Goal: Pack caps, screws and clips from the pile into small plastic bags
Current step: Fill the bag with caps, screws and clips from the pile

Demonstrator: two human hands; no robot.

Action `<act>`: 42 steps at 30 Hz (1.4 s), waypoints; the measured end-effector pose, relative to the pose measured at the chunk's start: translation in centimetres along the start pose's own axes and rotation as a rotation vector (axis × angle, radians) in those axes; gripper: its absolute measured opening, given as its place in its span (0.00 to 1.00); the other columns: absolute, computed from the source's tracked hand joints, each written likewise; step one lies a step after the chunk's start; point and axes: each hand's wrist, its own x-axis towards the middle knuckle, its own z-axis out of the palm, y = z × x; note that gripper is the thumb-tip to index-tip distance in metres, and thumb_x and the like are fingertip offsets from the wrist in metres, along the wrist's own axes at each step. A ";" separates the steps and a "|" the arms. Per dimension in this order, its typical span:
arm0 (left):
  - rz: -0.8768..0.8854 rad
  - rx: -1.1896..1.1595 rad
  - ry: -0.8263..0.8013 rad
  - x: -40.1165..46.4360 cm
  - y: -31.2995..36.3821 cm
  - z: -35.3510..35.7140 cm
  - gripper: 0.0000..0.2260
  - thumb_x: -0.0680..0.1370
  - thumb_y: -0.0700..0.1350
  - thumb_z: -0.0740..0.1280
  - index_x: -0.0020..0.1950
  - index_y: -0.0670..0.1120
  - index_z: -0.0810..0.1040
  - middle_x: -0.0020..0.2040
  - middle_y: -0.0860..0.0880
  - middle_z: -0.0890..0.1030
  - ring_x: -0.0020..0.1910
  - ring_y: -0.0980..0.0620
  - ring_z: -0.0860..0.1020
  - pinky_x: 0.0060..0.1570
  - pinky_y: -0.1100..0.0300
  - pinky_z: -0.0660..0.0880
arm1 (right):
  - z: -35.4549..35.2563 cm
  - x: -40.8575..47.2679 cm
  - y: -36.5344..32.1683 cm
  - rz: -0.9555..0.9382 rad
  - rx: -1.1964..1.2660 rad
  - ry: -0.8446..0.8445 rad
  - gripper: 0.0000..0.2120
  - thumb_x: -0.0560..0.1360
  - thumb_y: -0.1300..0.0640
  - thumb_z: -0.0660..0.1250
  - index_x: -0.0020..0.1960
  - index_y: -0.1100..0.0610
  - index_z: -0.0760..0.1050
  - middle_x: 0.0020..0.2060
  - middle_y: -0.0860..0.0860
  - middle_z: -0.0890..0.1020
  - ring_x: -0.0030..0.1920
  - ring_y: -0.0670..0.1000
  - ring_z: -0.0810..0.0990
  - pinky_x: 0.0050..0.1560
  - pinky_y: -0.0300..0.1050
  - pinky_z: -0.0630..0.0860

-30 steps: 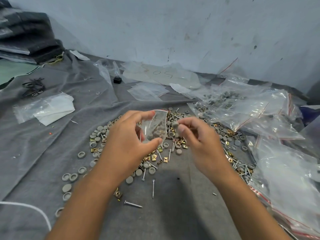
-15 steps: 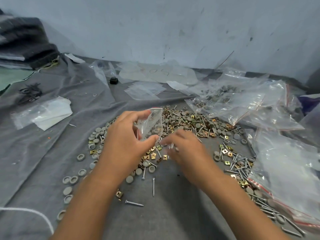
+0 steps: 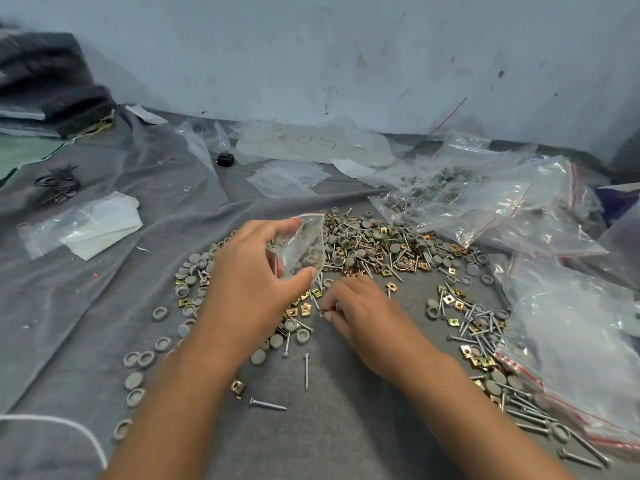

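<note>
Holding up a small clear plastic zip bag with a red seal strip (image 3: 302, 247) above the middle of the worktop, pinched at its mouth between thumb and forefinger of the left hand (image 3: 256, 278), a few grey caps already showing through the film. Having dropped from the bag's mouth, where a second ago a grey cap was being fed in, now reaching down with the right hand (image 3: 360, 306) to the grey cloth-covered worktop (image 3: 329, 427) just below the bag. Curling the right fingertips (image 3: 328, 315) in a tight grip around something small and silvery, apparently a thin steel screw, though too little showing to say for certain. Meaning, as a judgement, one cap delivered and the next piece being gathered, so the bag only partly filled. Lying spread across the middle and toward the far edge, the mixed pile of round grey plastic caps, silver screws and square brass-coloured clips (image 3: 377, 247), with more strewn toward the right edge and a scatter of grey caps trailing toward the left. Resting along the right edge, a heap of larger clear bags with red strips (image 3: 571, 323); lying near the far edge, a stack of flat empty clear bags (image 3: 287, 176).
</note>
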 end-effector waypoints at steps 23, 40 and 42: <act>0.000 0.038 -0.091 -0.3 0.4 0.0 0.25 0.70 0.46 0.79 0.66 0.54 0.78 0.55 0.60 0.77 0.39 0.56 0.76 0.42 0.72 0.70 | -4.3 1.0 -2.1 -0.072 0.298 0.535 0.06 0.79 0.58 0.69 0.54 0.49 0.79 0.49 0.39 0.77 0.49 0.41 0.74 0.51 0.29 0.67; -0.083 0.058 0.086 -0.2 -0.2 0.2 0.22 0.72 0.45 0.77 0.65 0.52 0.79 0.56 0.58 0.78 0.39 0.63 0.75 0.41 0.75 0.69 | 1.4 1.2 -1.8 0.063 0.032 0.015 0.05 0.81 0.50 0.67 0.57 0.45 0.75 0.55 0.42 0.75 0.59 0.48 0.67 0.52 0.46 0.69; -0.075 0.061 0.079 -0.3 -0.1 0.3 0.22 0.72 0.44 0.77 0.65 0.51 0.80 0.56 0.57 0.78 0.39 0.63 0.75 0.42 0.75 0.68 | 1.3 1.0 -1.6 0.056 0.072 0.010 0.06 0.80 0.52 0.68 0.56 0.45 0.74 0.53 0.42 0.75 0.58 0.48 0.69 0.55 0.48 0.72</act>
